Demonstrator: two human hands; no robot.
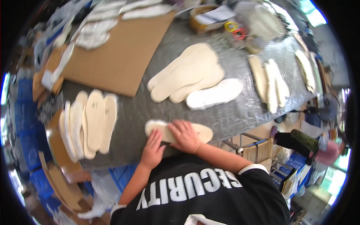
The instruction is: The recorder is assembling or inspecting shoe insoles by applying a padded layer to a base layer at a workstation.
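Note:
A cream insole (204,133) with a white fluffy edge lies crosswise at the table's near edge, close to my body. My left hand (153,150) rests with stretched fingers on its left part. Flat across its middle is my right hand (186,138), fingers extended, covering part of the surface. Neither hand is wrapped round anything. Just beyond lies a white fluffy insole (214,93), beside a fanned pile of larger cream insoles (187,71). To the left, several overlapping insoles (95,120) lie in a row, some with handwritten marks.
A brown cardboard sheet (112,52) covers the far left, with white fluffy insoles (99,28) along it. Farther right are more insoles (272,86), scissors with red and yellow handles (236,30) and a round box (204,24). A chair (257,152) stands beyond the right edge; a person (322,148) is farther off.

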